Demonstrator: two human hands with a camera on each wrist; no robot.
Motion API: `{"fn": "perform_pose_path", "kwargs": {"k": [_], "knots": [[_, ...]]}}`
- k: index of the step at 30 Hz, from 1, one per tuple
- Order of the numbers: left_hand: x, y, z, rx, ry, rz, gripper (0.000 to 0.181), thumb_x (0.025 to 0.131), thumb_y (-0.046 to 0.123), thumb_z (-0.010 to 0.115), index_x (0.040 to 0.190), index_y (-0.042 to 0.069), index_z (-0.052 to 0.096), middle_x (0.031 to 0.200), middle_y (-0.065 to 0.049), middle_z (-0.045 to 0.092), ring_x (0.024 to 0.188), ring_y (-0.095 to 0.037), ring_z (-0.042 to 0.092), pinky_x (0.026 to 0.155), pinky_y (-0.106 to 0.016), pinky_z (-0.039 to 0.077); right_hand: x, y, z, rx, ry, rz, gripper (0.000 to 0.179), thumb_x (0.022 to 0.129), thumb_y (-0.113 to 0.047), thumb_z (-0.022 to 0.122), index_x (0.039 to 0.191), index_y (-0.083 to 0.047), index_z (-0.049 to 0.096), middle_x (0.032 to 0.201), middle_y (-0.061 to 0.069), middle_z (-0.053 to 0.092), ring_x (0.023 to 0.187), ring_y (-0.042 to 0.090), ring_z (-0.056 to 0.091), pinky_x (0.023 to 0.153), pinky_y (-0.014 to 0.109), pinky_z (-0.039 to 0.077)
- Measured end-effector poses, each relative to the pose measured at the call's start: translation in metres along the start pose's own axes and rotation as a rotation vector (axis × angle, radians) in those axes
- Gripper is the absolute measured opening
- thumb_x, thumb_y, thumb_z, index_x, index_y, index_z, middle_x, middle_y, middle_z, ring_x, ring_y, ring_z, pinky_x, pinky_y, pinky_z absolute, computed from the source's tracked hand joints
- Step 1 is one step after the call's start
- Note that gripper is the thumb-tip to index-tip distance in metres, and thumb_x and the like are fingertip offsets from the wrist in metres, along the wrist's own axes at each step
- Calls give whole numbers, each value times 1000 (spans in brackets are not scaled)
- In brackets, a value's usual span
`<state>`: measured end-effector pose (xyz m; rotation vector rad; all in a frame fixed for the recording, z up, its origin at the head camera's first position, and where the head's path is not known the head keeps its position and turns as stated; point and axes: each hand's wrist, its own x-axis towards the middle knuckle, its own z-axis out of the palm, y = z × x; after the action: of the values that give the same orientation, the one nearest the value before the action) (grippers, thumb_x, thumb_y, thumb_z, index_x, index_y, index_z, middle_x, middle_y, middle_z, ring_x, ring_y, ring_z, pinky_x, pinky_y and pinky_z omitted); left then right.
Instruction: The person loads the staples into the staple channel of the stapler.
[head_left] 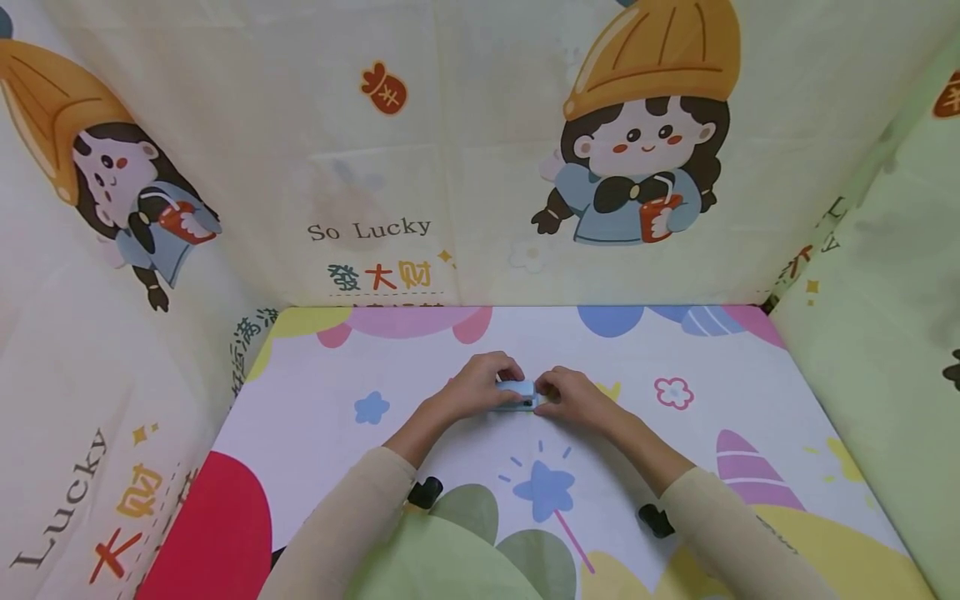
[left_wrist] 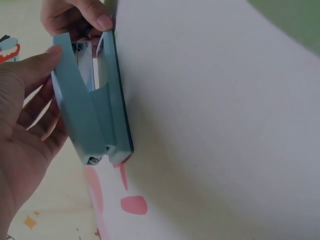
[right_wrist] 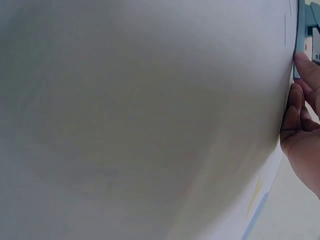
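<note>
A light blue stapler (head_left: pixel 517 387) lies on the tabletop between both hands. Its top arm and base stand apart at the front, with the metal inside showing in the left wrist view. My left hand (head_left: pixel 477 387) grips the stapler (left_wrist: pixel 75 105) by its upper arm, thumb on the near side and fingers behind. At the front end, my right hand (head_left: pixel 576 400) pinches the tip of the base with its thumb; its other fingertips are partly hidden. The right wrist view catches only the base edge of the stapler (right_wrist: pixel 301 37) beside my right hand (right_wrist: pixel 302 135).
A printed cover with coloured shapes lies over the table (head_left: pixel 315 450). Cartoon-printed cloth (head_left: pixel 480 167) hangs behind and on both sides. Black wrist devices (head_left: pixel 425 492) sit near each beige sleeve (head_left: pixel 352 517).
</note>
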<state>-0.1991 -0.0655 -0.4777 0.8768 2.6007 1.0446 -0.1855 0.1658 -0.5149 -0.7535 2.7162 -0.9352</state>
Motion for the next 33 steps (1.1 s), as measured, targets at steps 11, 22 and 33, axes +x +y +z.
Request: {"fn": "perform_pose_path", "kwargs": {"k": [11, 22, 33], "knots": [[1, 4, 4, 62, -23, -29, 22, 86, 12, 84, 105, 7, 74, 100, -4, 69, 93, -15, 63, 86, -28, 53, 1, -1, 2, 13, 11, -13, 32, 84, -21, 87, 106, -4, 71, 97, 3, 67, 89, 14, 61, 83, 32, 54], [0, 9, 4, 121, -47, -29, 21, 89, 14, 82, 107, 7, 73, 102, -4, 69, 94, -15, 62, 89, -30, 53, 1, -2, 1, 24, 14, -9, 32, 83, -21, 88, 105, -5, 71, 96, 3, 67, 88, 14, 60, 82, 32, 54], [-1, 9, 1, 102, -33, -28, 25, 89, 14, 82, 111, 5, 74, 104, -6, 70, 97, -17, 64, 90, -30, 54, 2, 0, 2, 35, 7, -4, 33, 83, -20, 87, 106, -4, 71, 96, 3, 68, 87, 14, 61, 81, 31, 54]]}}
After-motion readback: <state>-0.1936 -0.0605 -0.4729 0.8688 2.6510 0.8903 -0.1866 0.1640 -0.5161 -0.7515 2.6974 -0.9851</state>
